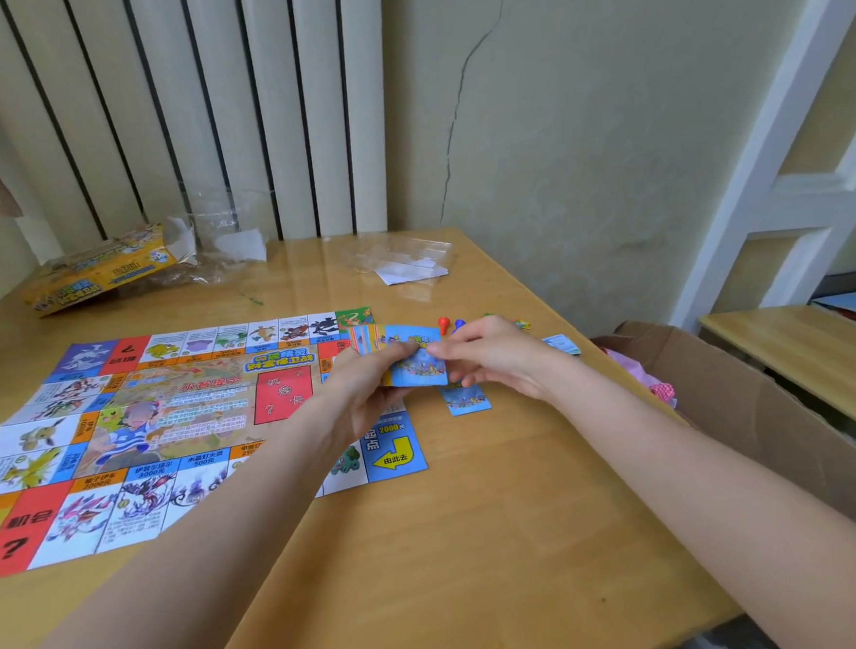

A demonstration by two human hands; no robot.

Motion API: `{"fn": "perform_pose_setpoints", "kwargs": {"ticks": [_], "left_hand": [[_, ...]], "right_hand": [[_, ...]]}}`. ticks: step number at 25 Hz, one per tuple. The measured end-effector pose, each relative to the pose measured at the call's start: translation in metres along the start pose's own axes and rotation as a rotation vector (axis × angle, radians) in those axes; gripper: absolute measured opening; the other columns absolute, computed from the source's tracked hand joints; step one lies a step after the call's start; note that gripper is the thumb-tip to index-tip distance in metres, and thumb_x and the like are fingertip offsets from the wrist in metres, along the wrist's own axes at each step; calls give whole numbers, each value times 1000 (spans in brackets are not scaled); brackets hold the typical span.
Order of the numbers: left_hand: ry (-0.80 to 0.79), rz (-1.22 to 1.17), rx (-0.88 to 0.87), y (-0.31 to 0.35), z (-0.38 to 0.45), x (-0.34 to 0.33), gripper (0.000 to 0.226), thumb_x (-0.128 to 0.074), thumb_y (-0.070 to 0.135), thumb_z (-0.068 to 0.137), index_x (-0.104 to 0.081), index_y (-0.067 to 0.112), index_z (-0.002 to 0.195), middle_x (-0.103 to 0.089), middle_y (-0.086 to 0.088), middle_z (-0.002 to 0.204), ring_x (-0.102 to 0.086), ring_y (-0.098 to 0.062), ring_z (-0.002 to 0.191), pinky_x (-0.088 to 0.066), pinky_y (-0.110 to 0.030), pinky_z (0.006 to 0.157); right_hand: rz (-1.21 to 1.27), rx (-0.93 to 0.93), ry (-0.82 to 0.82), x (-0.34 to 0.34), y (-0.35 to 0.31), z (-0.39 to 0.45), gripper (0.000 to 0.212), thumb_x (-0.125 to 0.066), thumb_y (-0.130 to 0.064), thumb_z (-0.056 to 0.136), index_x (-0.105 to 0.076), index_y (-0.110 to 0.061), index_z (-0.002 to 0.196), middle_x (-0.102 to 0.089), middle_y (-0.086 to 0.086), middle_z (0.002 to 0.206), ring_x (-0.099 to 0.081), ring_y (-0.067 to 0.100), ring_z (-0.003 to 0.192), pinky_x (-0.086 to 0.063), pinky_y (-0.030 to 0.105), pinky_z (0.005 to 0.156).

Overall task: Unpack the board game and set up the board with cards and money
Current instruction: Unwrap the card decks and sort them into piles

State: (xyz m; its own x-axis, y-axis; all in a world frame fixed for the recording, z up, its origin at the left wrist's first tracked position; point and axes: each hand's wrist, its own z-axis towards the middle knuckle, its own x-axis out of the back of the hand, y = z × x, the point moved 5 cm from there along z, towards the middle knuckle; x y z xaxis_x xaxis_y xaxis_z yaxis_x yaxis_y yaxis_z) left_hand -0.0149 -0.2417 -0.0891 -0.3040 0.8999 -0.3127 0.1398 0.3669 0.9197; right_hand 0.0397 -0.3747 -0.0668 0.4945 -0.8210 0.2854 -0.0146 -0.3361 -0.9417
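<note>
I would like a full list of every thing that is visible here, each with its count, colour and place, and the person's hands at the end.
game board: one, multicoloured paper sheet, flat on the table's left part
card stack: one, blue backs, held in both hands above the board's right edge
single card: one, blue, flat on the table right of the board
pawns: at least two, red and blue, behind the hands
game box: one, yellow, far left corner, opened
plastic wrappers: two clear, at the table's far edge
table: one, light wood
cardboard box: one, brown, right of the table
left hand: grips the card stack
right hand: pinches the top card
</note>
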Motion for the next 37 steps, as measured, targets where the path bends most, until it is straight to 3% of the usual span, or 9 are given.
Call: {"fn": "perform_pose_setpoints", "kwargs": {"ticks": [5,8,12,14,19,22,25,31,37], "left_hand": [[-59,-29,69,8,-2,5,14,-53,4,88,-60,2,100,-71,-9,81,-69,-14,65,-58,-24,58],[17,114,48,10,-2,19,9,-56,3,87,-58,8,95,-70,-5,67,-67,-9,52,-52,-20,43],[28,126,33,2,0,19,13,-61,0,84,-58,8,93,-69,-8,79,-68,-12,58,-57,-30,58],[9,105,21,-1,-1,15,11,-61,-2,84,-60,8,88,-69,-6,76,-68,-11,55,-56,-26,53],[-24,67,20,-8,-6,1,9,-65,1,83,-61,8,88,-71,-3,68,-67,-9,53,-53,-20,46],[-120,-1,54,-7,-9,-9,5,-58,3,88,-63,6,90,-72,-6,75,-70,-13,63,-56,-23,54],[-170,-5,50,-1,-8,-9,15,-50,-5,88,-60,2,97,-70,-13,90,-70,-19,72,-59,-30,66],[-118,24,-39,3,-8,-5,11,-60,-2,85,-62,7,91,-73,-2,72,-70,-12,62,-57,-26,66],[3,116,-11,0,-6,20,14,-64,-2,82,-62,9,90,-72,-1,65,-68,-12,55,-58,-26,52]], "right_hand": [[118,-47,192,27,2,3,14,-71,-7,79,-58,-9,78,-60,4,69,-49,11,52,-40,13,42],[-176,-120,104,28,10,1,22,-72,-4,78,-53,-10,67,-54,4,59,-43,11,46,-37,15,40],[-487,-161,176,21,20,6,26,-77,-12,74,-54,-9,62,-52,6,54,-41,12,38,-36,20,42],[-593,-173,212,21,19,6,29,-77,-15,75,-50,-10,67,-53,6,55,-43,13,41,-37,21,44],[-56,-49,67,8,10,-2,19,-67,-24,85,-59,-7,92,-57,2,71,-52,10,47,-40,17,41],[-18,-19,36,10,8,-3,13,-69,-17,83,-62,-7,81,-58,-1,58,-51,8,48,-38,16,41],[26,-45,63,18,9,-1,16,-72,-12,79,-66,-4,91,-58,4,70,-47,6,50,-37,14,42],[216,-59,134,24,10,1,19,-70,-9,80,-62,-6,97,-59,2,74,-45,5,47,-34,14,39],[-267,-95,126,27,20,-2,17,-72,-11,80,-55,-8,75,-44,4,58,-38,11,46,-31,17,37]]}}
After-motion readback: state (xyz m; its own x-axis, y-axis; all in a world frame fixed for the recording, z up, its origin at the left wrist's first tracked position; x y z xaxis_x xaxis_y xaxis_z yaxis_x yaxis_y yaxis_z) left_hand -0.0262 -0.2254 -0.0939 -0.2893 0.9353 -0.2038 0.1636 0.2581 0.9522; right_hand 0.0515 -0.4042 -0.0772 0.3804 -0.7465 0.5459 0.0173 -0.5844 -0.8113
